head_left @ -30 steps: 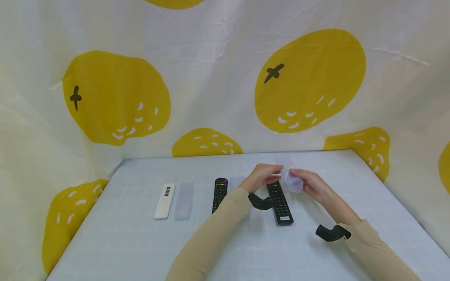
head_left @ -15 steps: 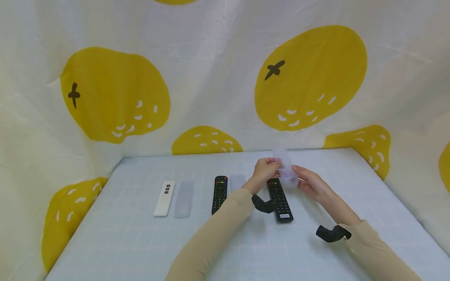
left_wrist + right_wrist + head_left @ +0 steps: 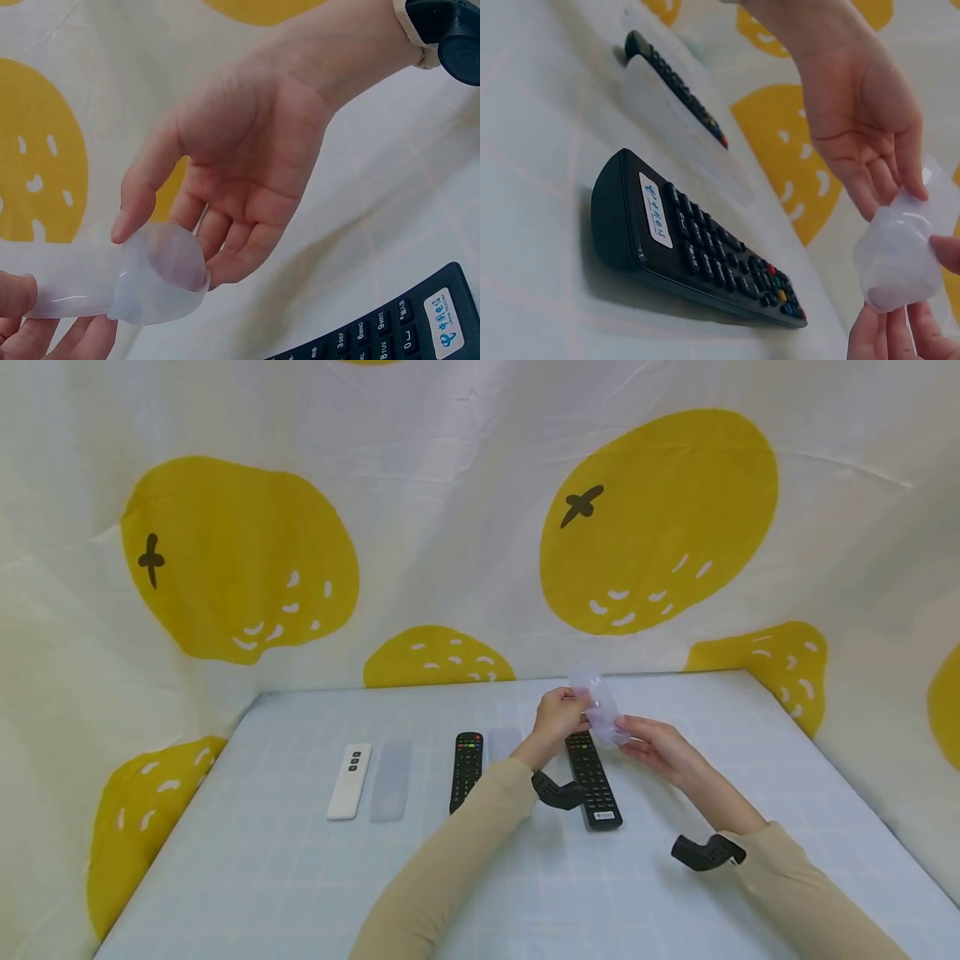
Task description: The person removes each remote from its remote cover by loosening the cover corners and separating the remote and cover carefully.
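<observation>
Both hands hold a soft translucent remote cover (image 3: 597,708) above the far part of the table. My left hand (image 3: 558,714) pinches its middle between thumb and fingers. At the near, rounded end, my right hand (image 3: 662,745) grips the rim; in the left wrist view, the right thumb and fingers lie around this cup-like end of the cover (image 3: 169,277). The cover looks bent and crumpled in the right wrist view. Below the hands lies a black remote control (image 3: 594,785) with a white label, its top end partly hidden by the left hand.
Left of the hands lie a second black remote (image 3: 467,768), partly behind the left sleeve, and another translucent cover (image 3: 504,743). Farther left, a white remote (image 3: 349,782) lies beside a translucent cover (image 3: 390,782). A patterned curtain (image 3: 450,527) hangs behind the table.
The left hand has shifted slightly up and its fingers now pinch the cover's middle. The cover has turned and bent, and the right fingers have moved around its near end. The remotes stay put.
</observation>
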Demonstrator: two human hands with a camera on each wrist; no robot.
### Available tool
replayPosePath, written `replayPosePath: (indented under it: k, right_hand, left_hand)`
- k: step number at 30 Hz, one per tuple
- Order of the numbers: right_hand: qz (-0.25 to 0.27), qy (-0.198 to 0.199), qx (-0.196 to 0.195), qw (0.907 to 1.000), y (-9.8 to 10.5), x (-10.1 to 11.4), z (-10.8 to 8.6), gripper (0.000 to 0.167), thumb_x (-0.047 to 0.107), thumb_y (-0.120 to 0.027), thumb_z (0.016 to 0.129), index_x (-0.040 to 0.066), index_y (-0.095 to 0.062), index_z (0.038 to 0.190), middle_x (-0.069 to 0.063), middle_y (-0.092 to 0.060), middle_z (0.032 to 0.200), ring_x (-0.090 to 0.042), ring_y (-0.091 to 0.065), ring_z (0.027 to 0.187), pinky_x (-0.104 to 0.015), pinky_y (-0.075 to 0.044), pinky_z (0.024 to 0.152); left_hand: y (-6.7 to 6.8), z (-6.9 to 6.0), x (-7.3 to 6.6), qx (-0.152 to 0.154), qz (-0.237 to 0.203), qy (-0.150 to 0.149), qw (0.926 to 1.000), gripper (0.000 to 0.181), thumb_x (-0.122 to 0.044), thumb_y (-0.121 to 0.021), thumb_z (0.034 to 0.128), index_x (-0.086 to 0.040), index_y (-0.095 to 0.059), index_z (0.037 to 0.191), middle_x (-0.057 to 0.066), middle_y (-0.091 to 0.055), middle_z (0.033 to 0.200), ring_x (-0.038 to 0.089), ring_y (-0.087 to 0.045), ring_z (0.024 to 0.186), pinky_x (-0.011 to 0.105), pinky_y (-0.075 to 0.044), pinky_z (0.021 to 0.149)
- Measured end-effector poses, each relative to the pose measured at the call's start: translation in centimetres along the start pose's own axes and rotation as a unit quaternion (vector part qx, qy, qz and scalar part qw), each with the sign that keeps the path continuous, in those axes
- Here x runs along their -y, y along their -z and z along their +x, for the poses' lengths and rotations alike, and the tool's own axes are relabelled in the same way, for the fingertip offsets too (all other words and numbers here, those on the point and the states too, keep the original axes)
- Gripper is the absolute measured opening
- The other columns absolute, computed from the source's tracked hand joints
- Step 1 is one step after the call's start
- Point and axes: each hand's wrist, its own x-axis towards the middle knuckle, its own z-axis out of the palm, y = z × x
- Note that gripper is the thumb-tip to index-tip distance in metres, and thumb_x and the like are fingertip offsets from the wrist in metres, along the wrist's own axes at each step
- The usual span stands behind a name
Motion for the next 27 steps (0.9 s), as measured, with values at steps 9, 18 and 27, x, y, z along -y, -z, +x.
replayPosePath:
  k: [9,18,27]
  right_hand:
    - [-0.001,0.016,0.035,0.9992,-0.04,-0.41,-0.28,0.012,0.02,-0.052,0.099,0.019,-0.064,0.097,0.008,-0.063,0.095,-0.005,-0.061,0.088,-0.019,-0.054,0.082]
    - [-0.02,0.005,0.026,0.9994,0.12,-0.11,-0.77,0.031,0.028,-0.054,0.098,0.009,-0.057,0.123,0.009,-0.061,0.098,-0.005,-0.059,0.091,-0.019,-0.053,0.085]
    - [-0.062,-0.002,0.013,0.998,0.28,-0.29,-0.72,0.058,0.033,-0.058,0.095,-0.001,-0.043,0.139,0.008,-0.059,0.101,-0.004,-0.057,0.089,-0.016,-0.053,0.082]
  left_hand:
    - [0.16,-0.04,-0.27,-0.007,0.016,-0.044,0.9989,0.02,-0.012,-0.055,0.0969,0.003,-0.056,0.11,0.022,-0.068,0.109,0.03,-0.07,0.089,0.042,-0.058,0.079]
    - [0.17,0.17,-0.49,-0.006,-0.006,-0.026,0.9996,0.023,-0.013,-0.057,0.0963,0.003,-0.056,0.112,0.021,-0.068,0.11,0.027,-0.07,0.083,0.046,-0.056,0.082]
    - [0.53,0.55,0.05,-0.033,-0.045,-0.012,0.9984,0.02,-0.012,-0.055,0.097,0.003,-0.056,0.11,0.018,-0.068,0.1,0.014,-0.058,0.062,0.052,-0.054,0.084]
